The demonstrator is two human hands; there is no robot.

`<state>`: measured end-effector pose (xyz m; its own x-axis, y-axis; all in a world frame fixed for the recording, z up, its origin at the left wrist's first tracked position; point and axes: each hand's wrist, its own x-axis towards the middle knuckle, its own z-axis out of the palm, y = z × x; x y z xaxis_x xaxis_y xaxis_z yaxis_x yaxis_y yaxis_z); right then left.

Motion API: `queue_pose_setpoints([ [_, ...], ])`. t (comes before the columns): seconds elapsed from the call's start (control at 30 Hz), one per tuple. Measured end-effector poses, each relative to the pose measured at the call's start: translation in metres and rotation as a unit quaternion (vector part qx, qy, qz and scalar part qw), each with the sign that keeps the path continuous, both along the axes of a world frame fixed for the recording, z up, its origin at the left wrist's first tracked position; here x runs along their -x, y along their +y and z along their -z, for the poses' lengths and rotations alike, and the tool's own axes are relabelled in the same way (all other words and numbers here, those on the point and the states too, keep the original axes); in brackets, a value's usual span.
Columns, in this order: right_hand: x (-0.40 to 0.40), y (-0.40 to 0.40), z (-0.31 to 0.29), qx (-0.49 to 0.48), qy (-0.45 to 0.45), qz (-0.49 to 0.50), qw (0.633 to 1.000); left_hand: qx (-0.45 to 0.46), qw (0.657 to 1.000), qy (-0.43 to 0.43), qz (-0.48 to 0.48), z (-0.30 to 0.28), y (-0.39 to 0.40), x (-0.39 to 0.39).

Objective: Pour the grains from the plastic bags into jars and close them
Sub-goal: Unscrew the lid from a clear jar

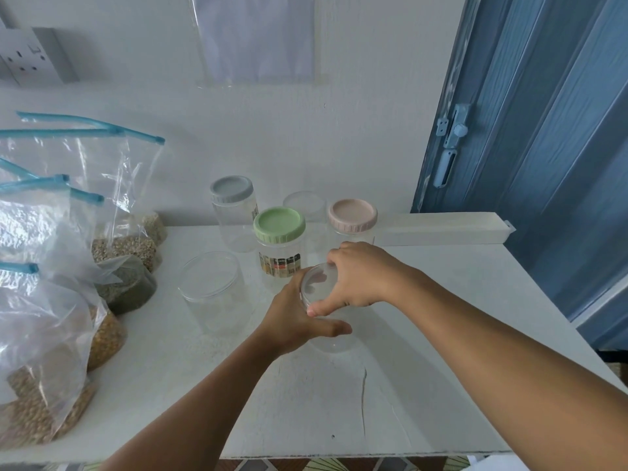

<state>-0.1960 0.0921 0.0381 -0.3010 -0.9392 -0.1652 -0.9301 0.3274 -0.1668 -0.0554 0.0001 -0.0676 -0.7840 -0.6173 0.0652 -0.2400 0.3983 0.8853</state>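
A clear plastic jar with a clear lid stands mid-table. My left hand grips the jar's side. My right hand holds the lid from above, fingers curled round its rim. Behind stand a green-lidded jar, a grey-lidded jar, a pink-lidded jar and two more clear jars, one beside the green one and one at the back. Several zip bags of grains with blue seals lie at the left.
The white table ends at a front edge low in view. A long white box lies along the back right. A blue door stands to the right, a wall socket upper left.
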Motion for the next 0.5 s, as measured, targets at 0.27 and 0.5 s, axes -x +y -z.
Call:
queue_pose_setpoints([
  [0.27,0.015,-0.001,0.011,0.019,-0.017,-0.06,0.998,0.01,1.0,0.012,-0.007,0.005,0.002,0.004],
  [0.5,0.015,-0.003,0.0,-0.014,-0.047,-0.103,0.993,-0.007,1.0,0.015,-0.004,0.006,0.003,0.002],
])
